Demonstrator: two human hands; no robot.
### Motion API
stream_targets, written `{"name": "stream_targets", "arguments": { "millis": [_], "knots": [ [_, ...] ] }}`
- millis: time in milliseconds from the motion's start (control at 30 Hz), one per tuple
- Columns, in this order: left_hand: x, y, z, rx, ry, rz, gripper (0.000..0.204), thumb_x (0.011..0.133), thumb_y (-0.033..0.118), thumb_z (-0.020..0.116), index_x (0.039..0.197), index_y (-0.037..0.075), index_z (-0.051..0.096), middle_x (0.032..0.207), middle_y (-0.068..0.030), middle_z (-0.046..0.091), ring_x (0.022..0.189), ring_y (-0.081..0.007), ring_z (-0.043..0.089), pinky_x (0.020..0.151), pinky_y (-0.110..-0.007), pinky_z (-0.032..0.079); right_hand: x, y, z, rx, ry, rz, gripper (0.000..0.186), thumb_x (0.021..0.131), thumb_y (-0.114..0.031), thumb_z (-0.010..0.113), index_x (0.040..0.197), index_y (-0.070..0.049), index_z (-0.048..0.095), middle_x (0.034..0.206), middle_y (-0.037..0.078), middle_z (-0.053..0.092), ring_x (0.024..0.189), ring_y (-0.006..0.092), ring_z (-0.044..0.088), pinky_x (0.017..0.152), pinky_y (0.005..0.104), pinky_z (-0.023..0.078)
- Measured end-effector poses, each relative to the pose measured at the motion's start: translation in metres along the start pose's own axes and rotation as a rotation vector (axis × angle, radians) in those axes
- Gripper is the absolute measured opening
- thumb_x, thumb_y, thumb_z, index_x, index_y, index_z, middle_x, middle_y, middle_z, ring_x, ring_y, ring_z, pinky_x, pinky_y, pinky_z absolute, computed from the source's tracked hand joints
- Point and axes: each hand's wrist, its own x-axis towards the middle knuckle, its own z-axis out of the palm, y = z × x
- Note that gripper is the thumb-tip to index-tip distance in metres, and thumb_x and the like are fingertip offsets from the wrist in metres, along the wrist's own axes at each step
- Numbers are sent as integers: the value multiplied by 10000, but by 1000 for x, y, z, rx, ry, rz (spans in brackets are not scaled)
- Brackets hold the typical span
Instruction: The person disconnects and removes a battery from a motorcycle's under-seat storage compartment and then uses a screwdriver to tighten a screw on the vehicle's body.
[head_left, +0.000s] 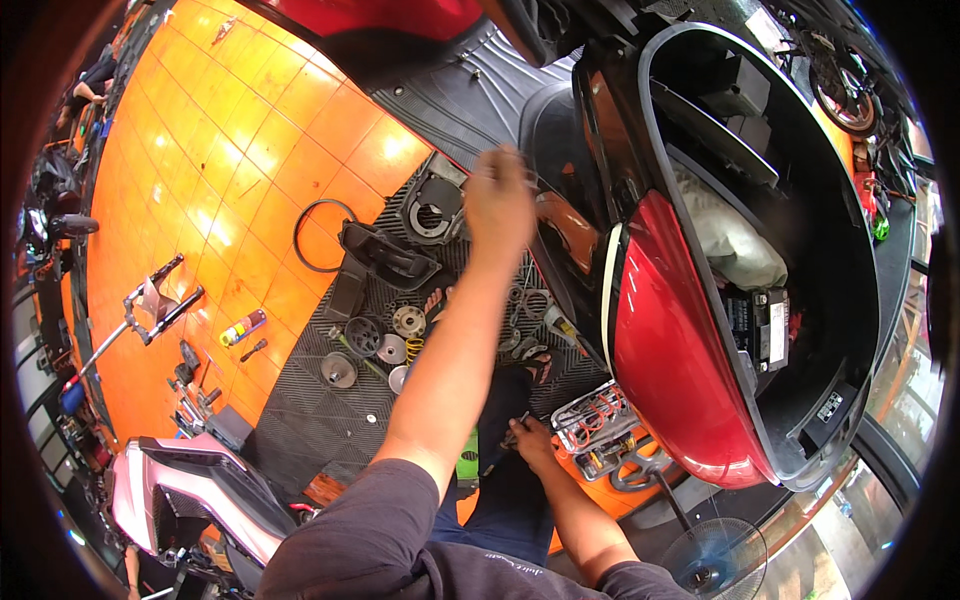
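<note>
My left hand (500,205) is raised beside the brown inner panel (570,225) of a red scooter (665,350). Motion blurs its fingers, so I cannot make out whether they hold anything. My right hand (530,442) is low near my legs, its fingers closed around something small and dark that I cannot identify. The scooter's under-seat compartment (845,300) stands uncovered, with a pale cloth-like bundle (725,235) and a battery (770,328) inside. Below my left hand, a black engine cover (435,210) lies on the ribbed mat (300,425).
A drive belt (297,245), a black housing (390,258), and several pulley parts (365,337) lie left of my arm. A spray can (243,328) lies on the orange tiles. Right of my legs are a tool tray (590,415) and a fan (715,560). A pink scooter (200,490) stands lower left.
</note>
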Motion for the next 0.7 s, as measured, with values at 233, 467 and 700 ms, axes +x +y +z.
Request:
{"name": "stream_targets", "arguments": {
  "millis": [233, 467, 700],
  "knots": [
    [121, -124, -41, 145, -91, -380, 241, 990, 259, 610, 1037, 25, 586, 878, -42, 656, 659, -125, 618, 595, -286, 488, 8, 10, -2, 31, 6, -36, 217, 954, -246, 669, 957, -32, 630, 816, 53, 677, 716, 160, 660, 648, 312, 550],
    [181, -136, -39, -43, -54, -149, 203, 968, 225, 639, 1043, 36, 629, 953, -27, 681, 885, -113, 621, 803, -265, 465, 10, -1, 5, 11, 23, 19, 250, 946, -287, 667, 972, -39, 655, 822, 70, 693, 752, 180, 668, 681, 329, 533],
    [59, -194, -122, 171, -179, -254, 228, 991, 218, 600, 1094, 17, 630, 932, -42, 675, 821, -116, 629, 738, -275, 480, -13, -63, 31, -340, 36, -135, 351, 961, -386, 607, 1050, -54, 672, 828, 128, 689, 792, 247, 671, 728, 366, 501]
  ]
}}
